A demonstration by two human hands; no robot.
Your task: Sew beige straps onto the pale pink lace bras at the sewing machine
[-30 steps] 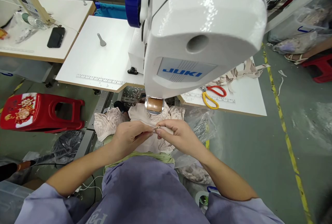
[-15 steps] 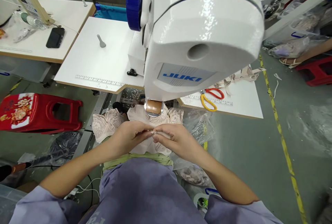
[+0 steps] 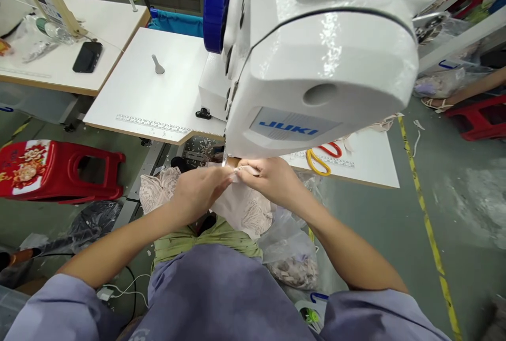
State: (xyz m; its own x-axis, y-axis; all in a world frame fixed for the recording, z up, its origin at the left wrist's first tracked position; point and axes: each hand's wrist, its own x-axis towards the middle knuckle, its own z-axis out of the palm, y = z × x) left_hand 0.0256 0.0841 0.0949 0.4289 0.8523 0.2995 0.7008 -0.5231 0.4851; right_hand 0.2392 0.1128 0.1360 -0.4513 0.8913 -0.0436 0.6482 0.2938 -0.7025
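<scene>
My left hand [image 3: 200, 193] and my right hand [image 3: 272, 180] meet just under the head of the white sewing machine [image 3: 316, 56]. Both pinch a small pale strip at the edge of a beige lace garment [image 3: 245, 209], which hangs down from my fingers over my lap. The machine's head hides its needle and foot. More lace pieces [image 3: 156, 191] lie to the left of my left hand.
The white machine table [image 3: 150, 98] carries a printed ruler, and yellow-and-red scissors [image 3: 320, 159] lie on its right part. A red stool [image 3: 55, 169] stands on the floor at left. A plastic bag of trimmings [image 3: 292, 259] sits by my right knee. A phone [image 3: 87, 56] lies on the neighbouring table.
Both hands have risen with the lace garment from lap height to right beneath the machine head, which now covers the copper-coloured part seen earlier.
</scene>
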